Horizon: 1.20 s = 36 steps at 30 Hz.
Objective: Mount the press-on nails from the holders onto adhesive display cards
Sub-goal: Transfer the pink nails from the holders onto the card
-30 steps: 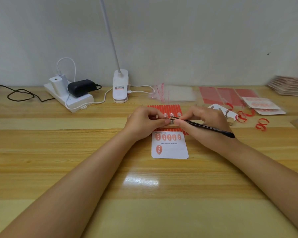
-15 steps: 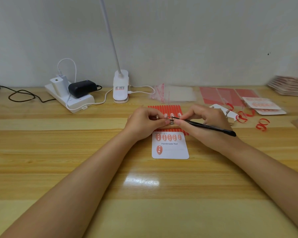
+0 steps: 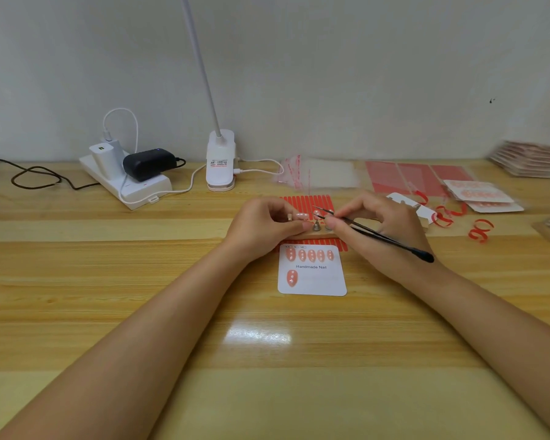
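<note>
A white display card (image 3: 318, 282) marked "Handmade Nail" lies at the table's middle, with several pink nails (image 3: 311, 256) in its top row and one nail (image 3: 291, 277) below. Just behind it, my left hand (image 3: 261, 228) pinches a small holder with a pink nail (image 3: 300, 215) on it. My right hand (image 3: 381, 217) grips black tweezers (image 3: 381, 237), whose tip points at that nail. Metal holders (image 3: 317, 226) stand between my hands on a red striped adhesive sheet (image 3: 308, 201). More nails behind the tweezers are partly hidden.
A white power strip (image 3: 131, 185) with chargers and a lamp base (image 3: 220, 163) stand at the back left. Clear bags (image 3: 321, 174), red sheets (image 3: 407, 177), finished cards (image 3: 480, 195) and red backing curls (image 3: 480, 230) lie at the back right. A card stack (image 3: 531, 158) sits far right.
The tweezers' tip has risen from the metal holder toward the pink nail, which now shows at my left fingertips. Both hands stay in place above the card.
</note>
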### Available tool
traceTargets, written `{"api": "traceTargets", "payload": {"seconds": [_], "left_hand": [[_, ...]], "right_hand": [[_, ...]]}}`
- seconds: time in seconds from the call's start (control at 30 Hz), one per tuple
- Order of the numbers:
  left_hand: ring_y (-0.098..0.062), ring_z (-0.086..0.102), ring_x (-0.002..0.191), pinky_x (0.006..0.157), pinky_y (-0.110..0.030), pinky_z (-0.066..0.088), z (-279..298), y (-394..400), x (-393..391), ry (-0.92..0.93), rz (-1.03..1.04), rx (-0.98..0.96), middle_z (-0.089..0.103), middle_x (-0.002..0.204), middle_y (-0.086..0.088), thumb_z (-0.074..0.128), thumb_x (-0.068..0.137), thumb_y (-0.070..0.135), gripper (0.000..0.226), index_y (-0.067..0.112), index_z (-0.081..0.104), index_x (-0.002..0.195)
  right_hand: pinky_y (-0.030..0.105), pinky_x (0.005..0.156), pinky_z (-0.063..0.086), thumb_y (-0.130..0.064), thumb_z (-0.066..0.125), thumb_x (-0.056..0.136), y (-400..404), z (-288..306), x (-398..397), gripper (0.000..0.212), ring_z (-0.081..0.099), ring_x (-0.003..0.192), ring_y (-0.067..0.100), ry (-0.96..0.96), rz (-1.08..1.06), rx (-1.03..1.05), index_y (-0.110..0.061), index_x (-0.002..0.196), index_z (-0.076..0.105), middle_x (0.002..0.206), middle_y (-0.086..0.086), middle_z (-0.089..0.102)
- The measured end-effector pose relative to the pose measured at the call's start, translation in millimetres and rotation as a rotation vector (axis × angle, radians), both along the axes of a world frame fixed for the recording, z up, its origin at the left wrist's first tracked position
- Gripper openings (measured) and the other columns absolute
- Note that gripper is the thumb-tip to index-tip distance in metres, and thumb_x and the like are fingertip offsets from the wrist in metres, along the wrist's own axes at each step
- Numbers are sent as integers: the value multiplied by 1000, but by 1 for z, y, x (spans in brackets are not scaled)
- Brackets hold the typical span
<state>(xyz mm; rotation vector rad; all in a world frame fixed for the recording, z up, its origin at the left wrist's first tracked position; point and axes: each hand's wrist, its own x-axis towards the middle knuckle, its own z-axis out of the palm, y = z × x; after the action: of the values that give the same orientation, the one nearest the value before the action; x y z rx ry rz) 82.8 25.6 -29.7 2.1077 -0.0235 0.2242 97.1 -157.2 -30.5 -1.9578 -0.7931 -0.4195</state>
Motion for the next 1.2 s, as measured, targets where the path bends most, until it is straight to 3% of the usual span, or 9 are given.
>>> {"api": "traceTargets", "payload": {"seconds": [0.1,0.2,0.43,0.6,0.77,0.9,1.03,1.13,1.2], "left_hand": [[-3,57,60,56,-17,46,0,1,0,10,2,-53,65,66,4,76,75,20,8,19,69,71],[5,53,52,50,-10,42,0,1,1,3,-2,-79,62,62,7,76,76,16,10,22,70,69],[8,55,51,48,-6,40,0,0,0,14,-12,-71,63,63,9,74,78,16,6,19,71,73],[10,55,53,48,-4,39,0,0,0,1,-18,-52,62,63,12,74,78,15,3,17,72,76],[10,54,52,50,-5,40,1,1,0,-14,-15,-50,61,62,13,74,77,14,14,24,68,68],[10,56,54,51,-6,42,-1,-1,0,-7,-14,-39,63,66,11,74,77,17,8,21,69,72],[8,57,54,51,-7,44,0,0,1,-4,-6,-38,64,66,11,74,77,18,9,22,69,71],[2,57,57,52,-9,44,-1,-1,1,-6,10,-11,63,66,11,75,77,19,11,25,68,70],[-2,56,61,54,-11,44,-1,-1,2,-3,15,1,62,67,10,75,77,20,11,26,68,71]], "right_hand": [[13,72,46,-20,72,79,-5,1,0,6,61,81,-2,-102,4,-109,-22,77,67,76,-15,65],[27,72,47,-18,72,80,-6,2,1,8,59,77,6,-200,12,-197,-10,81,70,76,-6,66],[20,67,44,-23,67,81,-2,4,1,16,56,69,6,-284,36,-272,-8,81,71,74,-5,63],[17,69,43,-23,68,82,-2,4,2,14,55,75,6,-270,35,-265,-9,80,71,74,-10,60],[11,70,41,-26,67,82,-1,4,3,15,54,76,4,-275,41,-280,-12,81,71,75,-12,59],[11,71,42,-18,70,81,2,3,2,6,55,77,5,-232,29,-249,-12,79,69,74,-6,63],[2,62,40,-20,70,81,6,6,-1,15,60,73,-5,-1,8,-82,-25,70,63,70,-13,67],[5,48,39,-22,69,82,8,6,0,18,59,55,-5,143,-6,16,-27,67,60,68,-14,68],[13,47,44,-20,69,82,9,9,1,17,61,55,2,186,2,71,-23,67,61,68,-10,69]]}}
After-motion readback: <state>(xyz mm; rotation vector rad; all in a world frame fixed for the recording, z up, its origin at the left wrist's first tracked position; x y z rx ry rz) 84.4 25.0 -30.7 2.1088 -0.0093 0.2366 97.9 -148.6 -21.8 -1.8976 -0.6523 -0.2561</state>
